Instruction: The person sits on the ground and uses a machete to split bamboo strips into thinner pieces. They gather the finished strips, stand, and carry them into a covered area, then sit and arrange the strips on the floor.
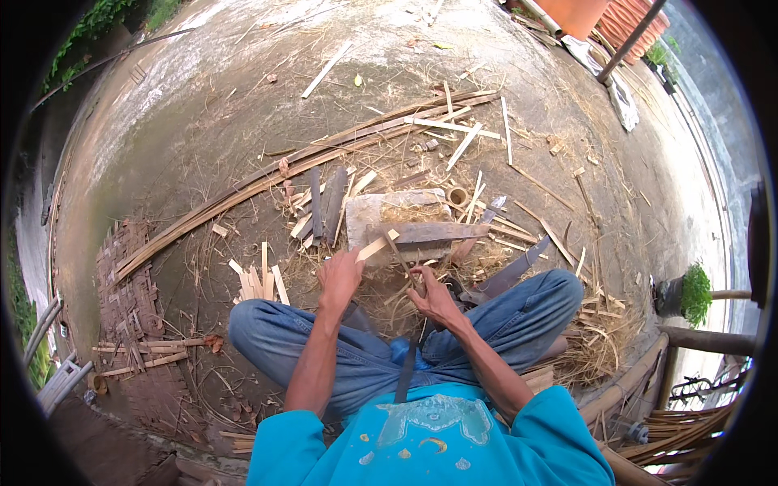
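My left hand (340, 277) is closed round the near end of a short, pale bamboo strip (378, 245), which points up and to the right. My right hand (434, 296) grips a knife with a thin, narrow blade (398, 253). The blade's tip meets or crosses the strip's far end. A long dark bar (410, 366), perhaps the knife's handle, runs from under my right hand toward my shirt. Just beyond both hands, a dark wedge-shaped piece of wood (429, 232) lies across a pale block (361, 212).
Long bamboo slats (243, 188) lie diagonally beyond the block. Short pale strips (261, 279) lie beside my left knee. A broad dark blade (515, 270) rests near my right knee, by shavings (596, 356). A bamboo cup (458, 196) stands behind the block. Woven matting (130, 283) lies left.
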Available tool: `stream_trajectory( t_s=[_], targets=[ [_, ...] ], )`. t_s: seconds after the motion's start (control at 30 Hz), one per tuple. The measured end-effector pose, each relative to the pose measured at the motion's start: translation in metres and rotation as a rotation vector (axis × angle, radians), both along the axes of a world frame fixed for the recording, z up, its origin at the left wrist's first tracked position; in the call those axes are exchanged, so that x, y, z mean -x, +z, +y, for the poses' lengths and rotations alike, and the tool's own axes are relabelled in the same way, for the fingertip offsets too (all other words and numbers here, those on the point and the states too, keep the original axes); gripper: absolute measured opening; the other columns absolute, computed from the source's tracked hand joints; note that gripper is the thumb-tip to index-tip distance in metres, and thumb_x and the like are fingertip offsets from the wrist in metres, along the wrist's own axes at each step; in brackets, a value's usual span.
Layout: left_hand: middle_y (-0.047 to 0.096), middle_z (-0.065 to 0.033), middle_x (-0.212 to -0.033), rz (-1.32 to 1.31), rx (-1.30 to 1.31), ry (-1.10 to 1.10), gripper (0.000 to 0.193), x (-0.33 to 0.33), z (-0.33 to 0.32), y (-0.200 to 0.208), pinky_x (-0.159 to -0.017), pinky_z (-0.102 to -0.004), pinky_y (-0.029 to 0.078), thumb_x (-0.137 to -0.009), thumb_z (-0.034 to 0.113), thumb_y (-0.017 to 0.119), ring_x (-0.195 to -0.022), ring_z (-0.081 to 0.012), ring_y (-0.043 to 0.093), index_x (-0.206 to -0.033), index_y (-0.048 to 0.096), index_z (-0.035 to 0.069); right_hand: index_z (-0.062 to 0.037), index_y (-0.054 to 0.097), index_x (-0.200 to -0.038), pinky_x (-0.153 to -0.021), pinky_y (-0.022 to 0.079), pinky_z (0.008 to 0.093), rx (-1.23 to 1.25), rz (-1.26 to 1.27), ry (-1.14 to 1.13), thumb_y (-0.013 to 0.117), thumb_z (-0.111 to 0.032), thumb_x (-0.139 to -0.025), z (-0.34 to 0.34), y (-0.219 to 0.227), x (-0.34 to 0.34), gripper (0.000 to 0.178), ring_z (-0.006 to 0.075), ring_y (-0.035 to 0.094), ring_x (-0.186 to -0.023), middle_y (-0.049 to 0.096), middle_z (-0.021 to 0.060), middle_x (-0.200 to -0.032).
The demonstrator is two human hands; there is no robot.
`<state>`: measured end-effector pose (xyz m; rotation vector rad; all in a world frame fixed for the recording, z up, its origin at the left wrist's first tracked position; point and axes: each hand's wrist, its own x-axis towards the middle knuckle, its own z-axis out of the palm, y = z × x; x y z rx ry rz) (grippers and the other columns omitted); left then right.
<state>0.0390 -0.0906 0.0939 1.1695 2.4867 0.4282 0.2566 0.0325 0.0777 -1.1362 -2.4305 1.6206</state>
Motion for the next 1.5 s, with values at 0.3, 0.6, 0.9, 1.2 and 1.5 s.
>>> stream_trajectory(
  t_s=[0.3, 0.6, 0.9, 1.2, 1.5],
  targets=[
    [0.074, -0.0117, -0.09, -0.552, -0.458, 0.416, 0.053, 0.042, -0.01, 0.03, -0.066, -0.0312, 0.055, -0.089, 0.017, 0.078, -0.069, -0.0166, 0.067, -0.136, 0.058, 0.002, -0.0101, 0.05, -0.143, -0.079, 0.052, 0.0459, 0.03, 0.079, -0.105, 0.067, -0.03, -0.097, -0.015, -0.018, 0.003, 0.053, 0.0356, 0.068, -0.081, 0.068, 0.0273, -0.098],
    [0.07, -0.0087, -0.081, -0.609, -0.893, 0.612, 0.028, 0.004, 0.023, 0.012, -0.064, -0.0297, 0.058, -0.104, 0.024, 0.062, -0.07, -0.0148, 0.069, -0.107, 0.065, -0.003, -0.0143, 0.032, -0.16, -0.082, 0.051, 0.0438, -0.093, 0.099, -0.107, 0.054, -0.027, -0.105, -0.04, -0.035, 0.016, 0.06, 0.0384, 0.068, -0.086, 0.065, 0.0311, -0.097],
    [0.058, -0.0274, -0.067, 0.008, -0.556, 0.32, 0.038, -0.009, 0.03, 0.029, -0.058, -0.0526, 0.042, -0.108, 0.023, 0.048, -0.063, -0.0476, 0.058, -0.084, 0.06, -0.004, -0.0185, 0.03, -0.162, -0.088, 0.052, 0.0399, 0.205, 0.093, -0.086, 0.054, -0.023, -0.106, -0.041, 0.018, 0.027, 0.061, 0.0332, 0.071, -0.098, 0.068, 0.03, -0.115],
    [0.055, -0.0218, -0.06, -0.151, -0.597, 0.379, 0.043, 0.005, 0.029, 0.027, -0.053, -0.0486, 0.038, -0.11, 0.025, 0.045, -0.053, -0.0398, 0.054, -0.079, 0.056, -0.002, -0.0169, 0.034, -0.16, -0.088, 0.051, 0.0385, 0.116, 0.171, -0.014, 0.056, -0.023, -0.105, -0.031, 0.014, 0.017, 0.06, 0.033, 0.066, -0.095, 0.06, 0.0261, -0.117],
    [0.051, -0.0177, -0.059, -0.201, -0.592, 0.41, 0.044, 0.007, 0.031, 0.021, -0.053, -0.0461, 0.037, -0.11, 0.027, 0.046, -0.052, -0.028, 0.052, -0.081, 0.057, -0.004, -0.022, 0.033, -0.161, -0.076, 0.051, 0.0366, 0.008, 0.155, -0.11, 0.055, -0.021, -0.105, -0.035, -0.032, -0.003, 0.061, 0.0227, 0.06, -0.072, 0.063, 0.0261, -0.097]
  ],
)
